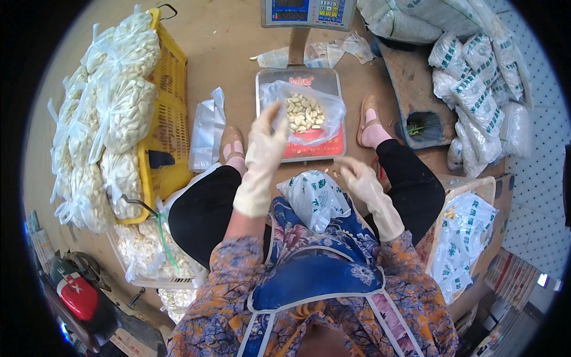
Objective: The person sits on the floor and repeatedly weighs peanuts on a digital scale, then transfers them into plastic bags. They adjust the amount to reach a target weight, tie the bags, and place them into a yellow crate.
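A clear plastic bag (324, 107) partly filled with peeled garlic cloves (303, 113) lies open on the metal pan of a floor scale (264, 80). My left hand (267, 140), in a cream rubber glove, is raised at the bag's near left edge with its fingers spread. My right hand (352, 172), also gloved, is cupped over a few cloves just in front of the scale. A white printed bag (312, 196) rests on my lap between my knees.
A yellow crate (169, 107) piled with tied bags of cloves (119, 107) stands at left. A white basket (148, 262) of more bags sits by my left knee. Stacked white printed sacks (482, 89) fill the right, and a bag-lined box (470, 232) stands beside my right knee.
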Available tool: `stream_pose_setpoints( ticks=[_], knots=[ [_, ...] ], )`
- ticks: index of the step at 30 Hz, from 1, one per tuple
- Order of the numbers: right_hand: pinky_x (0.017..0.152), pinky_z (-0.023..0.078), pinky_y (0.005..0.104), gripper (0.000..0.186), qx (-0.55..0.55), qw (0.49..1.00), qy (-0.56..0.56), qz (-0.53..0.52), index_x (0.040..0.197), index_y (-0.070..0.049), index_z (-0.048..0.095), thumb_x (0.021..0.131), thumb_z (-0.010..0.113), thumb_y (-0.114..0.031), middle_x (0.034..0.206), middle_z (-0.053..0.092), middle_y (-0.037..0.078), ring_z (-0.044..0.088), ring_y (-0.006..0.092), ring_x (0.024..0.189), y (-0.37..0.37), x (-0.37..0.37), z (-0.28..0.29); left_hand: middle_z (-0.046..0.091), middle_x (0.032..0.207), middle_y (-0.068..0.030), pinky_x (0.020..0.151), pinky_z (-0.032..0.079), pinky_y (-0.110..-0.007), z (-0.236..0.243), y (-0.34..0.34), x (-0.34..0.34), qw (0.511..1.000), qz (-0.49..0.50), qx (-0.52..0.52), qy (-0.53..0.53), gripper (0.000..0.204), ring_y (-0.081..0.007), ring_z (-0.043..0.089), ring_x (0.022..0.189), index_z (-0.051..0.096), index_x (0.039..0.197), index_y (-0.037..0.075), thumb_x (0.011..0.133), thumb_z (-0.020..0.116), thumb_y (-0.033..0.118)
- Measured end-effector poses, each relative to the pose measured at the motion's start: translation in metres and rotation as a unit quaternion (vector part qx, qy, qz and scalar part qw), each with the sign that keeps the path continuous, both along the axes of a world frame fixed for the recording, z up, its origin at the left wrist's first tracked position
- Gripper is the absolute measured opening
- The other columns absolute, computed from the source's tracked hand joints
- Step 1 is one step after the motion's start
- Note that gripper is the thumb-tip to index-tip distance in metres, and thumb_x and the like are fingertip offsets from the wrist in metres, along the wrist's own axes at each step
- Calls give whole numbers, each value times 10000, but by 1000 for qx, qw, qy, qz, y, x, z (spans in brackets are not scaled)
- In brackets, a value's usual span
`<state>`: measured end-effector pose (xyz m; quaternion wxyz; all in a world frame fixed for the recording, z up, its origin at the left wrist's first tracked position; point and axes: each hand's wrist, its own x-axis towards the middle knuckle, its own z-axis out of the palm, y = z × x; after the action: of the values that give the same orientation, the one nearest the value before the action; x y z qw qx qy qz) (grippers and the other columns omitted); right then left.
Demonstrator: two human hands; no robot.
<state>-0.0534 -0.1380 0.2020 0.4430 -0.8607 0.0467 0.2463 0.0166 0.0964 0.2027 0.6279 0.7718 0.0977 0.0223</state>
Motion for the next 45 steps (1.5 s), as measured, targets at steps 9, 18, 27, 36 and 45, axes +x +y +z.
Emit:
stream_pose_setpoints(
  ticks=[9,18,27,36,45],
  knots=[
    [896,420,385,323,-81,989,-74,94,1115,-51,582,881,405,-186,1076,608,186,555,322,1039,75,133,-90,602,1106,-164,903,425,-355,107,72,23,943,-162,262,-128,337,-292,562,1050,561,1160,30,835,563,118],
    [646,508,403,311,-91,993,53,57,957,-26,616,883,372,-202,826,641,205,642,294,710,100,203,-128,602,954,-156,800,447,-401,100,65,20,889,-280,354,-77,415,-322,569,883,539,1157,32,753,611,90],
    [629,502,382,269,-135,980,91,118,982,-23,609,872,416,-174,843,640,188,633,273,703,108,234,-136,587,1004,-147,813,442,-401,93,72,22,875,-315,368,-15,437,-325,560,908,529,1154,15,733,614,101],
    [612,496,361,239,-118,975,148,113,1008,-19,601,860,460,-145,861,638,170,624,252,696,104,220,-116,594,1020,-139,822,451,-397,87,59,19,839,-357,411,-2,423,-316,569,916,528,1146,20,746,615,125],
    [622,509,321,222,95,989,17,-116,1045,7,572,838,519,-52,966,621,134,618,219,809,74,192,-151,609,973,-126,792,464,-401,75,49,14,816,-373,442,-11,379,-310,602,832,533,1133,41,784,594,175]
  ],
)
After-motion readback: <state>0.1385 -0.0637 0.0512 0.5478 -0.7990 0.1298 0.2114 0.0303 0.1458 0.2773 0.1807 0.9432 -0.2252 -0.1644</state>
